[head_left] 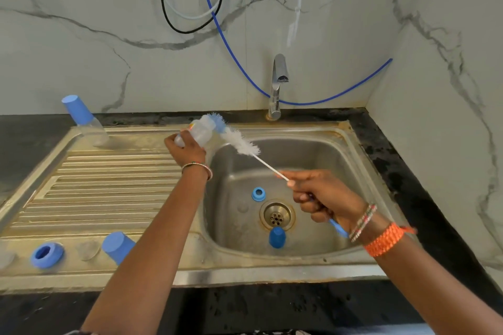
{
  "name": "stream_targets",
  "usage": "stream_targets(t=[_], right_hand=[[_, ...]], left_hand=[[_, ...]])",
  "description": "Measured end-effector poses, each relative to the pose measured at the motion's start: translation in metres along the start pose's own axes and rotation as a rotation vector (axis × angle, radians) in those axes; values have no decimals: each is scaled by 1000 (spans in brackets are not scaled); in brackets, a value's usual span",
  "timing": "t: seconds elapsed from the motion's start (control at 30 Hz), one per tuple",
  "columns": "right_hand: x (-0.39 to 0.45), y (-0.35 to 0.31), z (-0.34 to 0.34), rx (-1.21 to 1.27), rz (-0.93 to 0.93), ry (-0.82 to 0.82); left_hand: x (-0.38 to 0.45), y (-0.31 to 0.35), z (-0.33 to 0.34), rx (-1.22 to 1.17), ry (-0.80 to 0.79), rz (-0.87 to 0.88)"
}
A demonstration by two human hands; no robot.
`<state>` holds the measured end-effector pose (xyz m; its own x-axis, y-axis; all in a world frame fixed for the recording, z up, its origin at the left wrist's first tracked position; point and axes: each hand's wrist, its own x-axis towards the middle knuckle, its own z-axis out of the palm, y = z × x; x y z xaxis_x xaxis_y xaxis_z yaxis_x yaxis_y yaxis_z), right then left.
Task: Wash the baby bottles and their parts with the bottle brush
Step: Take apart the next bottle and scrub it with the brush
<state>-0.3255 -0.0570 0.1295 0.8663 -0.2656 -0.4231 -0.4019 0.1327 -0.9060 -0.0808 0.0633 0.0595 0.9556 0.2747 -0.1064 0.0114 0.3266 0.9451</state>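
Step in hand: brushing one bottle over the sink; tap [279,84] shows no water running that I can make out.
Left hand: left hand [185,148] curled round the base end of a clear bottle [202,130], held tilted over the seam between drainboard and basin, mouth end aimed up and away toward the tap side.
Right hand: right hand [321,198] closed round the bottle brush [245,145]; forefinger and thumb pinch the thin white stem, blue grip pokes out below the palm near the wrist.
Brush axis: runs from the right hand up and to the left, a long diagonal; white bristle section lies just outside the bottle mouth, blue tip tuft right at the rim. How much sits inside the neck, cannot tell.
Key relation: bottle and brush axes lie roughly in line, the bottle up-left of the right hand. Judgement: the next stroke is a push or pull along that diagonal, the left hand holding the bottle steady.
Basin: sink [340,144] holds a blue ring [258,193] near the drain and a blue cap [277,237] in front of it.
Drainboard: second bottle [89,128], capped, stands at the back; another ring [46,254] and cap [117,246] sit at the near edge.
Progress: judged early, several parts unwashed.
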Motion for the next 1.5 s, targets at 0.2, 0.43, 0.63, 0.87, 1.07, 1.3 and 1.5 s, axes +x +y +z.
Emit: stream_targets(t=[0.2,0.43,0.63,0.87,1.07,1.3,1.5], right_hand=[[17,19,0,-839,-590,514],[40,-21,11,-1126,-495,499],[21,-53,15,-1279,-462,406],[44,-87,30,-1380,-306,335],[36,-78,37,-1399,-292,220],[50,-64,38,-1256,-281,511],[36,-57,33,-1125,-401,412]], left_hand=[[0,-6,-3,267,-171,134],[-40,3,-1,330,-564,600],[-1,8,-12,296,-479,586],[-24,2,-11,376,-637,752],[2,11,-25,335,-512,722],[-2,22,-13,306,-471,737],[0,16,-23,352,-507,725]])
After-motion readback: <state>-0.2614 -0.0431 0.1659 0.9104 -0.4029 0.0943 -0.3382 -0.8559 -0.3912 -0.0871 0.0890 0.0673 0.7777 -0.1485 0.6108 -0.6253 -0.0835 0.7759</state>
